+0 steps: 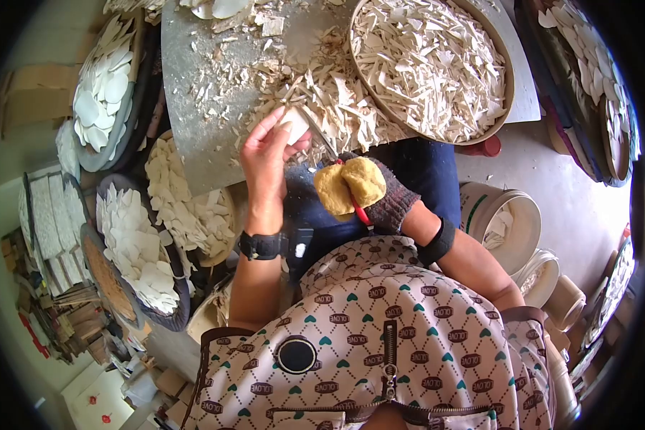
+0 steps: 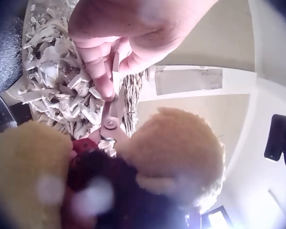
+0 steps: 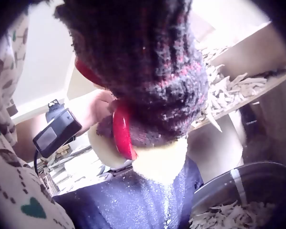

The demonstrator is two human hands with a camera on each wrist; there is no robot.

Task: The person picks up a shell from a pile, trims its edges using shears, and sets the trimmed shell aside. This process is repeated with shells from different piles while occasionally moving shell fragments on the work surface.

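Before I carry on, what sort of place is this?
Probably a small hand-trimming workshop: the right hand grips red-handled shears, slivers heap a round tray, and flat white pieces fill baskets.

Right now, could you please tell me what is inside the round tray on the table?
The tray holds a heap of pale pieces, many long and narrow. They cover its bottom, so that and anything buried beneath cannot be seen.

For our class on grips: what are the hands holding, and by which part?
The left hand pinches a white piece by its flat faces; the right hand grips scissors by the red handles.
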